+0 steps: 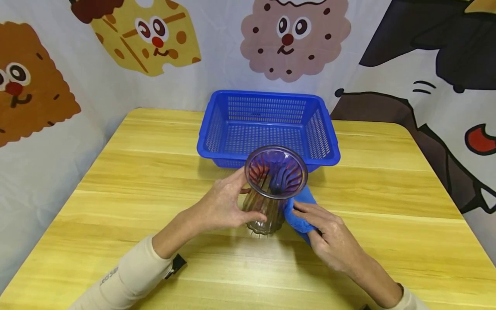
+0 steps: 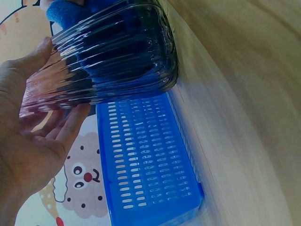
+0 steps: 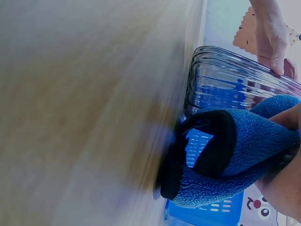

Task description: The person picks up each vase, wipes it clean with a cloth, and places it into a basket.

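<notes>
A ribbed clear glass vase [image 1: 273,211] with a purple-tinted, flared rim stands upright, its base close over the table [image 1: 128,193]. My left hand [image 1: 222,204] grips it from the left, the thumb across the front and the fingers round the far side. In my right hand [image 1: 333,239] is a blue towel-like cloth [image 1: 299,218], bunched between thumb and fingers against the vase's right side. Through the glass in the left wrist view, blue cloth [image 2: 66,13] shows behind the ribs. A black edge runs along the folded cloth [image 3: 249,136] in the right wrist view.
Just beyond the vase, a blue plastic basket [image 1: 263,134] with slotted walls sits at the back of the wooden table; the vase's rim overlaps its front edge in the head view. Behind the table hangs a white backdrop [image 1: 222,47] with cartoon food faces.
</notes>
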A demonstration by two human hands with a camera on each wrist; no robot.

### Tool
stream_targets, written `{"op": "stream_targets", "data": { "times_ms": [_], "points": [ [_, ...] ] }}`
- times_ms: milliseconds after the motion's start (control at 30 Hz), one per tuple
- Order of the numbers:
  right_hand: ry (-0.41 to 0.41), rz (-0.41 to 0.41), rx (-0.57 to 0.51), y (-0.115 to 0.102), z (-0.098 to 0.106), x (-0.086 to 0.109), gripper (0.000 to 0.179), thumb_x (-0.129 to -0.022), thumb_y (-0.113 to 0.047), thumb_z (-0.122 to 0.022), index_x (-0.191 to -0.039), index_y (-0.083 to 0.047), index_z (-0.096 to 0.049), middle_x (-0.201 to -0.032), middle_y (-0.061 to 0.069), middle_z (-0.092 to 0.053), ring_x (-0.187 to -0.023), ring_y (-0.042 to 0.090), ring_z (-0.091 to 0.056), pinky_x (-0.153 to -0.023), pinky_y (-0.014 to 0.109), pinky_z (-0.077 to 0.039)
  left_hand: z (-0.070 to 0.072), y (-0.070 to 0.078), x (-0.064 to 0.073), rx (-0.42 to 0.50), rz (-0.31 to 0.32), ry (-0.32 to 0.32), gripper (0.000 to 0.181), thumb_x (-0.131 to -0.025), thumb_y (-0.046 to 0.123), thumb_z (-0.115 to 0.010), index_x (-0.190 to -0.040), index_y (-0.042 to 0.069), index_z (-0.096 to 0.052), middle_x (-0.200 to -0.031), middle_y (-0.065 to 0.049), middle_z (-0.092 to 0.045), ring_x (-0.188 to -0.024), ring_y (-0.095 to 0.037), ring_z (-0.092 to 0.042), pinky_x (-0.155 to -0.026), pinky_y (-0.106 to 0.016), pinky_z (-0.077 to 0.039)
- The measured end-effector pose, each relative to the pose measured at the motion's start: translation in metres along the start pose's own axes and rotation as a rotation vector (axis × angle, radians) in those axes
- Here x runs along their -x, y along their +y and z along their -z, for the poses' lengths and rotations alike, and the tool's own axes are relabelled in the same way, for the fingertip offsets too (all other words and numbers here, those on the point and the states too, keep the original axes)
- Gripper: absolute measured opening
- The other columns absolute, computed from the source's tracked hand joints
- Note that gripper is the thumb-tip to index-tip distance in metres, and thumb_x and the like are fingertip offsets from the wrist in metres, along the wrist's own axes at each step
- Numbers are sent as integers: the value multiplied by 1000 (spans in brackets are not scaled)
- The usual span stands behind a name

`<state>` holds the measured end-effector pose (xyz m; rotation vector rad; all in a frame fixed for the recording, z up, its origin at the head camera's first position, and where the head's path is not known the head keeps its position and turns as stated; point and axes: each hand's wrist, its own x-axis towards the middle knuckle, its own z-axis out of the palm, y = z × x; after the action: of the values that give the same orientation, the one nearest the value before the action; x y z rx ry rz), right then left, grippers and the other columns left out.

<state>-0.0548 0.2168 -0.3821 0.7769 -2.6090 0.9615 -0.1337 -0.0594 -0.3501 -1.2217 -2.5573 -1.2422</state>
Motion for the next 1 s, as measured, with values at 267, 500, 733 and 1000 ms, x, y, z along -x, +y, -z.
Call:
{"op": "stream_targets", "data": {
  "times_ms": [267,500,733,1000],
  "points": [
    [-23,8,8,2,0,0,50,-78,14,-55,-121,-2,-74,-134,6,-64,-122,33,-61,-110,38,-46,0,0,0,-16,16,4,109,-68,33,-97,-156,11,-36,-152,-6,-47,-113,-22,-66,-96,-37,-56],
    [-115,32,72,5,2,-2,45,-78,9,-57,-118,0,-74,-129,10,-67,-118,32,-63,-99,54,-53,1,0,-1,-46,12,-10,112,-68,36,-97,-157,10,-34,-155,-8,-43,-114,-24,-65,-100,-41,-54],
    [-218,32,155,7,3,-6,43,-79,6,-56,-116,0,-75,-126,9,-68,-118,30,-63,-99,52,-54,2,0,-1,-81,12,-4,113,-67,39,-97,-157,11,-35,-156,-7,-42,-117,-24,-63,-103,-43,-51],
    [-306,-29,120,11,2,-6,41,-82,5,-65,-122,0,-72,-130,11,-66,-124,34,-58,-104,55,-49,0,1,-2,-100,-10,17,117,-67,40,-97,-159,10,-30,-159,-8,-37,-119,-25,-62,-103,-42,-52]
  ]
}}
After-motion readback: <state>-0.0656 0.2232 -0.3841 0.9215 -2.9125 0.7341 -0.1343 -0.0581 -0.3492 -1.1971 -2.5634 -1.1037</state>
